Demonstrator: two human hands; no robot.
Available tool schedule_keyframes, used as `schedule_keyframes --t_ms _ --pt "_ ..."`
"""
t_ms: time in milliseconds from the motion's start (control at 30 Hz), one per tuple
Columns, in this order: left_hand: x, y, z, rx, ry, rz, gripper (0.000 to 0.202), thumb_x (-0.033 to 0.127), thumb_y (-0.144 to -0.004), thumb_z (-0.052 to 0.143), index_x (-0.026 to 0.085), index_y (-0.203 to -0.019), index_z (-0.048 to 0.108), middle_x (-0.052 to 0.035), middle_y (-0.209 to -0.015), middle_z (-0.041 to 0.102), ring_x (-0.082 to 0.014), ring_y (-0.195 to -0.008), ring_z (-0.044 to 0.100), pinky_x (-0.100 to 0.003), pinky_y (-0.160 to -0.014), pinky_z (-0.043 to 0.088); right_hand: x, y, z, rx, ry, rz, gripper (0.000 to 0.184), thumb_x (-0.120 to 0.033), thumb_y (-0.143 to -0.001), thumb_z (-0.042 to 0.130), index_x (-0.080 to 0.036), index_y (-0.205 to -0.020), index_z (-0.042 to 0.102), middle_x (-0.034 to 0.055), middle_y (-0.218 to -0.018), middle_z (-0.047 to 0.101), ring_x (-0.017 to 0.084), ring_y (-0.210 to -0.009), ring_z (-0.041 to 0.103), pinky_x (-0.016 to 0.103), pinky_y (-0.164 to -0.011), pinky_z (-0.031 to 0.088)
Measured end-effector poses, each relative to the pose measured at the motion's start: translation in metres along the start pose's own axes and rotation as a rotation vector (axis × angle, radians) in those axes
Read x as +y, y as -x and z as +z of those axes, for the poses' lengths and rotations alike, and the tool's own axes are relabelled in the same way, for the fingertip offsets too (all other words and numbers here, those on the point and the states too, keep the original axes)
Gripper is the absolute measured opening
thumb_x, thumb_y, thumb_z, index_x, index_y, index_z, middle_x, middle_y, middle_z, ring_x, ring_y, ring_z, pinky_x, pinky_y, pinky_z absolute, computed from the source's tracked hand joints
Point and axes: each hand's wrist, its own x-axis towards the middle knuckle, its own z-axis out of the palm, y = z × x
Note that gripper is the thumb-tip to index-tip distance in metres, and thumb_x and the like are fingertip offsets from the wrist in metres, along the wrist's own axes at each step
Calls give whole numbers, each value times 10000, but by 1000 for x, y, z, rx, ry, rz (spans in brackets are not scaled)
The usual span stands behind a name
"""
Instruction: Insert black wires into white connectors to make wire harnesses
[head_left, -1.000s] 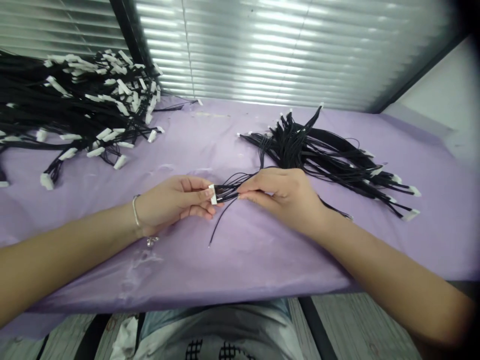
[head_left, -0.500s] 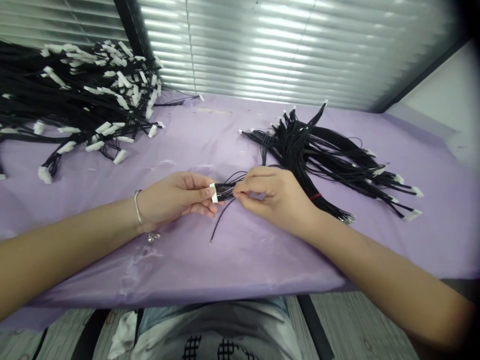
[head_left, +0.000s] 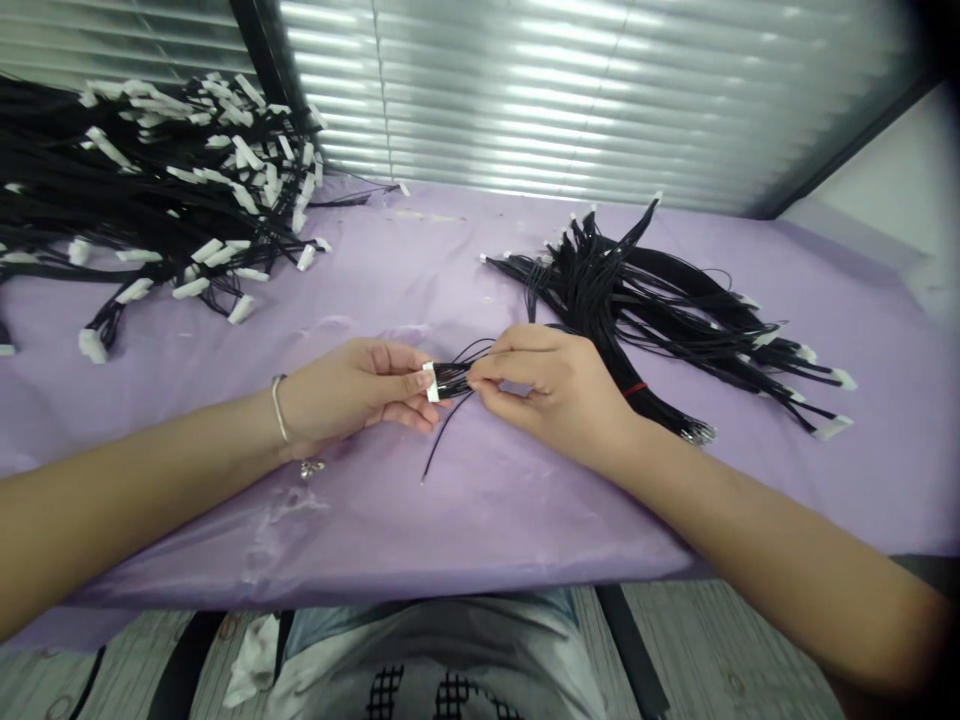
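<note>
While my left hand (head_left: 358, 395) still grasps the white connector (head_left: 431, 384) over the purple surface (head_left: 517, 520), my right hand (head_left: 559, 375), hardly shifted since half a second ago, pinches that connector's black wires (head_left: 453, 378), so I judge the hold steady.

The one camera, worn on the person's head, looks forward and down across the table (head_left: 525, 520). It sits close above the work: the shirt (head_left: 450, 670) shows at the bottom edge, the left forearm (head_left: 172, 480) and right forearm (head_left: 750, 540) enter from the sides, and the left hand (head_left: 382, 385) and right hand (head_left: 544, 375) lie near mid-view. Farther off, window blinds (head_left: 480, 90) fill much of the top; the upper right corner is dark.
</note>
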Motion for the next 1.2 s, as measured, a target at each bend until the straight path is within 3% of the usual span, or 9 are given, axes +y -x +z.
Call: schedule_keyframes --t_ms 300,633,833,1000,1200 --pt "-1 -1 -2 -17 13 14 162 86 -822 580 112 -680 655 -42 -625 664 -98 -570 632 -188 -614 545 5 -1 0 -31 -150 30 114 -119 -809 576 -137 -763 679 46 -763 638 98 -680 563 219 -631 459" --pt "-1 0 -2 -23 14 10 146 81 -826 568 119 -749 686 -44 -635 674 -105 -578 635 -209 -627 547 4 -2 -1 -51 -209 35 113 -126 -811 577 -141 -785 687 41 -767 644 99 -698 577 219 -639 467" --pt "-1 -1 -2 -48 34 12 118 98 -819 594 123 -801 709 -49 -667 684 -107 -597 644 -209 -637 558 -2 -3 4 21 -210 164 112 -105 -796 583 -145 -773 684 28 -749 652 94 -679 587 212 -631 471" --pt "-2 -2 -4 -58 47 6 62 119 -792 642 122 -758 694 -38 -649 674 -102 -586 641 -198 -637 557 -2 -1 7 3 -172 123 80 -86 -749 613 -146 -767 663 19 -731 646 104 -684 581 230 -651 475" --pt "1 -2 0 -26 24 -5 86 94 -783 626 115 -750 701 -48 -651 680 -111 -575 641 -210 -628 551 -1 -2 14 19 -174 105 104 -120 -802 577 -146 -753 665 30 -719 641 112 -691 565 238 -655 458"
